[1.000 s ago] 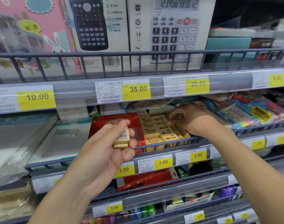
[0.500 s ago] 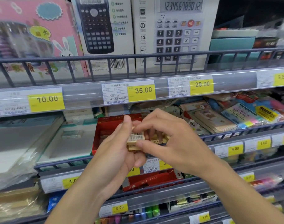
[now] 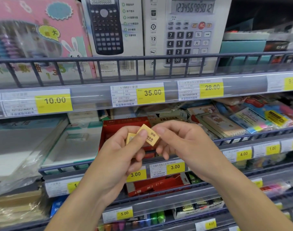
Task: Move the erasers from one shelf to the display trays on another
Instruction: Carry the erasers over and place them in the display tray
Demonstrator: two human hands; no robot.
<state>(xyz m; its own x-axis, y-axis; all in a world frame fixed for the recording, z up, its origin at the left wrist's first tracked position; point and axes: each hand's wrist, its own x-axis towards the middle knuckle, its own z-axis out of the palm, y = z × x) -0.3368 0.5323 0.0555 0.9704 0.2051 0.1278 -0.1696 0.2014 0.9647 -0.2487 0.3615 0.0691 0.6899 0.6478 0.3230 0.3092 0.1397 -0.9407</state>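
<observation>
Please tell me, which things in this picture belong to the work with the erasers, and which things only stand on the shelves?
Belonging to the job:
- yellow erasers, pinched between both hands
- left hand
- right hand
- red display tray behind the hands

Only standing about:
- black calculator box
- white calculator box
- pink abacus box
- notebooks
- price tags

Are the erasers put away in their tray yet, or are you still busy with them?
Still busy. Nothing looks finished: the red display tray behind the hands shows no erasers in the part that is visible. In hand now: the left hand holds yellow erasers and the right hand pinches the top one. Left to do: set these into a tray. How many more wait elsewhere cannot be seen.
</observation>
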